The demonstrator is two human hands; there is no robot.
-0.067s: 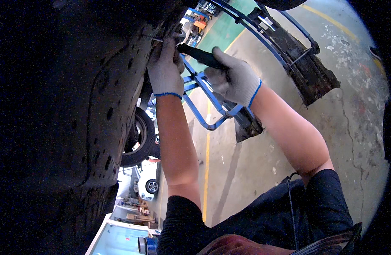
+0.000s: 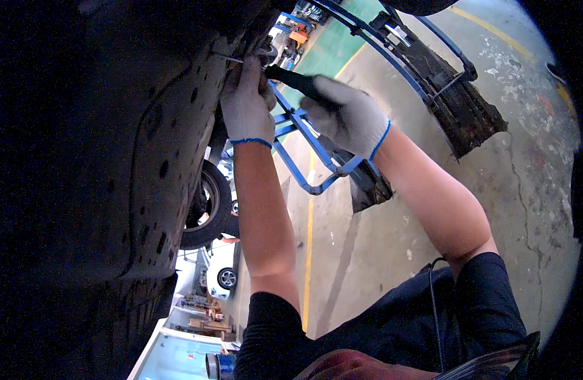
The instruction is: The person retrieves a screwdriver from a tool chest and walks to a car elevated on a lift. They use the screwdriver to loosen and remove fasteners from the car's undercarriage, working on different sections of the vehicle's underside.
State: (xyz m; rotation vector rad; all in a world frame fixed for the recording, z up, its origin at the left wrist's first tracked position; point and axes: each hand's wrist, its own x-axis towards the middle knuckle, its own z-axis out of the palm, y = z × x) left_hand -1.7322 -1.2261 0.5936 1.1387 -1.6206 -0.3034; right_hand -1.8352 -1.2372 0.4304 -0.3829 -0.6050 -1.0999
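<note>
My right hand (image 2: 355, 119), in a white knit glove with a blue cuff, is closed round the handle of a black hand tool (image 2: 290, 78). The tool's far end points up and left toward my left hand (image 2: 247, 104), which wears a matching glove. That hand is raised against the dark underside of a car (image 2: 158, 145), its fingers curled beside the tool's end. What the left fingers grip is hidden in shadow. A thin metal rod (image 2: 227, 57) sticks out leftward just above them; I cannot tell whether it belongs to the tool.
A blue metal frame (image 2: 317, 189) and dark lift ramps or arms (image 2: 459, 101) stand below, over the concrete floor (image 2: 367, 272). Beyond the underside are a tyre (image 2: 209, 202), a white car (image 2: 222, 269) and a cluttered bench (image 2: 209, 323).
My right hand has turned slightly on the tool's handle: its thumb, raised before, now lies lower along it. My left hand has stayed in place.
</note>
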